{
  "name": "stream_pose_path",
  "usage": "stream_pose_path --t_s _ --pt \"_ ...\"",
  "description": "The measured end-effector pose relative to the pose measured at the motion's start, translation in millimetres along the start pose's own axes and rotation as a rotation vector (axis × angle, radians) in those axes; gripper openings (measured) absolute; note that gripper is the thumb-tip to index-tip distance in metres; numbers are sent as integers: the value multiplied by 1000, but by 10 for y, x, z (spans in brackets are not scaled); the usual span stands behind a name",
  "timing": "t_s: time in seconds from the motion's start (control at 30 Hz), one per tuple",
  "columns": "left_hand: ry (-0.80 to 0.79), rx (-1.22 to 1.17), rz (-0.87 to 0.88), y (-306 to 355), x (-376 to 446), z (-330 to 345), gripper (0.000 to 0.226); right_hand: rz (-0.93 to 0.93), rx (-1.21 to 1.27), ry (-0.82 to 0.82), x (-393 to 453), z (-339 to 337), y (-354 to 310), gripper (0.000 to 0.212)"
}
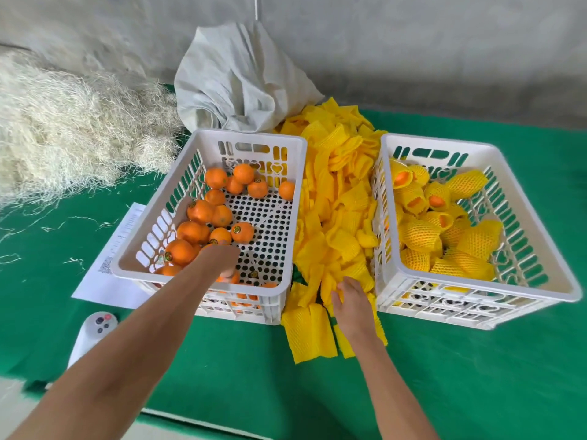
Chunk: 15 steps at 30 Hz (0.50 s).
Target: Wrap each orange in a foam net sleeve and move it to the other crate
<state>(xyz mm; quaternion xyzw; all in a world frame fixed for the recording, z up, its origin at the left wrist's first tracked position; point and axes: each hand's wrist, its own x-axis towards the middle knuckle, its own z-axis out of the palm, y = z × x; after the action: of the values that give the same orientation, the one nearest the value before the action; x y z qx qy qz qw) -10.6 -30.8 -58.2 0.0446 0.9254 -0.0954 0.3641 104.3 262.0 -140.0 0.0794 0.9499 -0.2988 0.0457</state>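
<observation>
A heap of yellow foam sleeves [340, 198] fills the gap between two white crates. The left crate [209, 274] holds bare oranges [243, 231], mostly along its left wall. The left hand [222, 257] reaches inside it, fingers curled down onto an orange [233, 277]; whether they grip it is unclear. The right hand [347, 298] pinches a sleeve at the heap's near end. The right crate [476, 293] holds wrapped oranges [419, 233].

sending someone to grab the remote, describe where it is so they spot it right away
Start at the left crate, the one holding bare oranges, on the green table. A white paper lies beside its left wall; the remote sits nearer the person than that paper, at the table's edge. It alone is white, rounded and has small coloured buttons.
</observation>
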Motion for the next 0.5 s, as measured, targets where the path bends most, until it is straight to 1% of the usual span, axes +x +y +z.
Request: stream_pose_path --t_s 0.07,0.13,0.23,0.3,0.37,0.43,0.5 --pt "8 -18 0 11 1 0 57 -27 2 5 -19 -15 25 32" --pt "4 -13 -15 18 -2 9 56 -65 6 23 -41 -6 43 27" --pt "18 22 -12 31 -15 -7 56 -75 23 82 -56 7 57 22" --pt "5 86 -10 43 4 -4 50 -77 30 127 -47 6 58 24" --pt "-16 119 -28 42 19 5 47 -80 -14 130 -24 8 40 29" --pt "-9 104 -44 24 37 13 55 -95 -111 102 -5 37 32 32" --pt "55 39 -51 4 41 25 73 -105 -180 92 -1 71 41 30"
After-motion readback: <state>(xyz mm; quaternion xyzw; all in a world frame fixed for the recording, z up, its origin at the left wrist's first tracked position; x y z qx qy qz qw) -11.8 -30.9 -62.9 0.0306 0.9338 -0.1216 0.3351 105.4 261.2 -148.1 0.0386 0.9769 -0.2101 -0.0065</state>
